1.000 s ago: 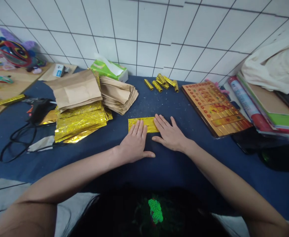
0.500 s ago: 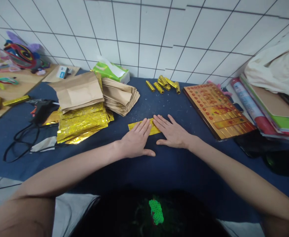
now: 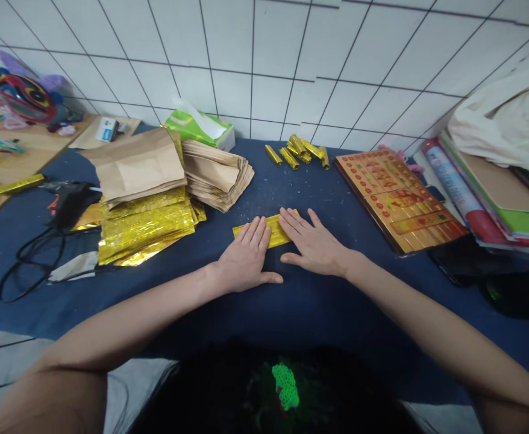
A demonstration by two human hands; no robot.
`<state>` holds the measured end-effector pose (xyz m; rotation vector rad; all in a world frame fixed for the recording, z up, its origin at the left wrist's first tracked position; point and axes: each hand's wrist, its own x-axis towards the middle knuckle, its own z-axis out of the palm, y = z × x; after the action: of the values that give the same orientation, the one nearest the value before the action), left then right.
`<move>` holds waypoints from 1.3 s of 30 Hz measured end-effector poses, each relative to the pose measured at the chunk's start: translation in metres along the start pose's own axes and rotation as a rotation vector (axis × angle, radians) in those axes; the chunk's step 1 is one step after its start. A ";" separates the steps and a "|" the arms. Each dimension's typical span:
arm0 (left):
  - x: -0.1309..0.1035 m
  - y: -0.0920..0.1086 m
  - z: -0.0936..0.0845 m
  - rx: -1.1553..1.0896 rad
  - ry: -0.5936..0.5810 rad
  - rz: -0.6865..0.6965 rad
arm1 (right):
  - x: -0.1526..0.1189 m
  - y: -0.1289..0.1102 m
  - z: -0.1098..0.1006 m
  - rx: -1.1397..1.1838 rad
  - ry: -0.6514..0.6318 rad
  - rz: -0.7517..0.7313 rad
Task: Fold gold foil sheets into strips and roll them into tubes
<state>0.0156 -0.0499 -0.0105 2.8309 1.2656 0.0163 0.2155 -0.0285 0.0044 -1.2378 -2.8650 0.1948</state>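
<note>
A narrow strip of gold foil paper [image 3: 274,234] lies flat on the dark blue tablecloth in front of me. My left hand [image 3: 246,254] rests palm down on its left part, fingers stretched out. On the right part lies my right hand [image 3: 313,246], flat as well, with the thumb held away from the fingers. The middle of the strip shows between the two hands; their fingers cover the rest. Beyond them, near the wall, several gold foil rolls [image 3: 289,158] lie in a loose group.
To the left are stacked gold foil sheets [image 3: 149,226], brown paper sheets [image 3: 133,166], another brown paper stack [image 3: 217,175] and a black glue gun [image 3: 68,205] with its cord. A green tissue pack [image 3: 196,129] stands behind. On the right lies an orange-gold printed box [image 3: 402,202].
My left hand has shifted slightly left, so more of the gold strip shows between the hands. My right hand stays almost in place. The whole view has turned a little.
</note>
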 end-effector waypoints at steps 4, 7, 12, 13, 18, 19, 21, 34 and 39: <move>0.001 -0.001 0.000 0.000 -0.062 0.030 | 0.012 -0.035 0.001 0.115 0.020 -0.069; 0.001 0.001 -0.001 0.004 -0.084 0.009 | 0.016 -0.039 0.009 0.162 0.021 -0.044; 0.000 0.004 -0.004 0.019 -0.045 -0.036 | 0.013 -0.013 0.015 0.076 0.004 0.096; -0.001 0.004 -0.003 0.026 -0.040 -0.038 | 0.013 -0.008 0.015 0.060 0.006 0.120; 0.001 0.004 -0.001 0.040 -0.031 -0.040 | 0.016 0.001 0.016 0.029 0.025 0.174; 0.001 0.005 -0.002 0.041 -0.037 -0.048 | 0.018 0.003 0.016 0.026 0.023 0.158; 0.001 0.007 -0.005 0.041 -0.057 -0.071 | 0.020 0.008 0.014 0.020 0.009 0.103; -0.021 -0.009 -0.014 0.027 -0.116 0.085 | 0.023 0.029 0.011 -0.041 0.013 -0.173; -0.022 -0.008 -0.009 0.030 -0.099 0.074 | 0.023 0.029 0.012 -0.045 0.019 -0.178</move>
<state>-0.0047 -0.0608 -0.0019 2.8624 1.1516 -0.1400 0.2200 0.0061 -0.0115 -0.9777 -2.9566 0.1151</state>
